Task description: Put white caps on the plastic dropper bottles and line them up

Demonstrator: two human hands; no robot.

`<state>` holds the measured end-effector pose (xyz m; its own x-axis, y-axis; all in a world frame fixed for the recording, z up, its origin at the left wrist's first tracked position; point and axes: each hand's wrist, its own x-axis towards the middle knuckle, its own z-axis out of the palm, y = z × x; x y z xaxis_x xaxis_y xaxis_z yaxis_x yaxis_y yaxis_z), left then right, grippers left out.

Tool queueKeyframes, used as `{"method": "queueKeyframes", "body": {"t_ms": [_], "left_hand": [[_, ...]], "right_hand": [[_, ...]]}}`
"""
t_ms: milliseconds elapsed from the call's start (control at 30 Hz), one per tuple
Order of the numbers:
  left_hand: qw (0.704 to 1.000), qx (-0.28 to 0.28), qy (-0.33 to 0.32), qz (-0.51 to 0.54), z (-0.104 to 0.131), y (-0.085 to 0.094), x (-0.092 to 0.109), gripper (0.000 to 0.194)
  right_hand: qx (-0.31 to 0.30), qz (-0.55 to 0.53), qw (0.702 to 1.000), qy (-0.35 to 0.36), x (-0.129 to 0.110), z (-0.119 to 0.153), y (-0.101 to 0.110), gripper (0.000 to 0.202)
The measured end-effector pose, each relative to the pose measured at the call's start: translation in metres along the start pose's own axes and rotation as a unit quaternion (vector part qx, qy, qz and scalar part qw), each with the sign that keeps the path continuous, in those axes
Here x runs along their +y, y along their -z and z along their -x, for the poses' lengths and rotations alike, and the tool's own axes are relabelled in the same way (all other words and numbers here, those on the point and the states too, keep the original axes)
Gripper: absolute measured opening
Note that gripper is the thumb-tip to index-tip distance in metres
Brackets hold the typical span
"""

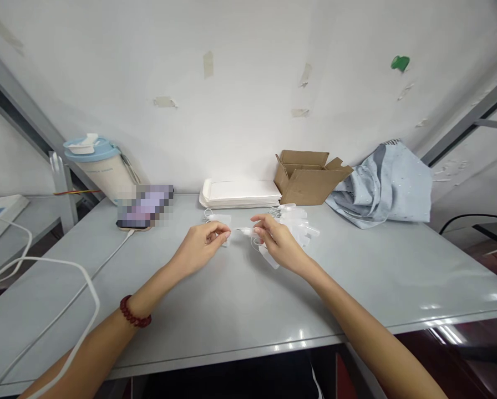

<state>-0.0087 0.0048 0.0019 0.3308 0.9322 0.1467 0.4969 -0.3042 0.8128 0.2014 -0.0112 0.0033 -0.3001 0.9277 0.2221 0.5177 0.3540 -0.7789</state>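
Observation:
My left hand (202,244) is above the table, thumb and forefinger pinched together. Whatever lies between those fingertips is too small to make out. A small white corded piece (245,230) with a thin tip points left from the fingers of my right hand (279,241), which are curled around it. Below these fingers hang a thin white loop and a clear plastic tag (269,257). Behind my right hand lies a loose pile of clear tags (302,224) with thin cords. More white corded pieces (218,218) rest just behind my left hand.
Against the wall stand a stack of white envelopes (242,193) and an open cardboard box (310,183). Light blue cloth (390,188) lies at right. To the left are a tumbler (105,169), a phone (146,208) and a white cable (86,277) crossing my left forearm.

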Motion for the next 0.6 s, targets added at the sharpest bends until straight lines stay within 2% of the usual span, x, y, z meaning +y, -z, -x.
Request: {"method": "queueKeyframes", "body": {"t_ms": [167, 300, 600], "left_hand": [[0.995, -0.033, 0.051, 0.085, 0.0020, 0.0026, 0.0099, 0.022], [0.985, -0.059, 0.067, 0.145, 0.0012, 0.0042, 0.0117, 0.022], [0.983, -0.066, 0.081, 0.150, 0.0014, 0.0042, 0.0114, 0.025]], "right_hand": [[-0.004, 0.006, 1.000, -0.020, -0.0002, 0.0010, 0.0007, 0.025], [-0.006, 0.002, 1.000, -0.012, -0.0023, 0.0012, 0.0004, 0.025], [-0.011, -0.013, 1.000, 0.003, -0.0065, 0.0029, -0.0001, 0.024]]}}
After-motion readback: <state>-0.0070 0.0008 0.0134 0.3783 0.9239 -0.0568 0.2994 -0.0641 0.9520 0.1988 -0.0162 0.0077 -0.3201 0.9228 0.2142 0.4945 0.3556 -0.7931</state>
